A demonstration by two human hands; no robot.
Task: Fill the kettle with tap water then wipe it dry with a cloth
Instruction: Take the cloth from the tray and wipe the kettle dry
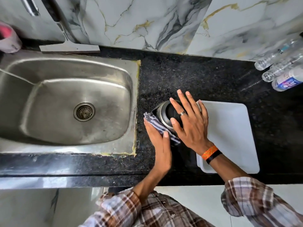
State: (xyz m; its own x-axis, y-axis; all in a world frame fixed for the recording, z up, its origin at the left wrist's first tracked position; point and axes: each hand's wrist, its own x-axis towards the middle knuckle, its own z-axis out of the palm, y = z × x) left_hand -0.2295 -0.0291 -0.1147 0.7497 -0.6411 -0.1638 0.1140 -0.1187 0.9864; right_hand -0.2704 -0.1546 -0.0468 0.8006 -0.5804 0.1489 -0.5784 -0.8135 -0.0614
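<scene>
A steel kettle (164, 114) with a dark lid stands upright on the black granite counter (205, 79), just right of the sink. My right hand (188, 123) lies flat over its lid, fingers spread, steadying it. My left hand (158, 143) presses a blue-and-white checked cloth (155, 124) against the kettle's left side near the spout. The kettle's handle and right side are hidden under my right hand.
A steel sink (68, 102) fills the left, with a tap (31, 5) at top left and a squeegee (68, 48) behind it. A white tray (229, 136) lies right of the kettle. Several plastic bottles (282, 69) lie at the far right.
</scene>
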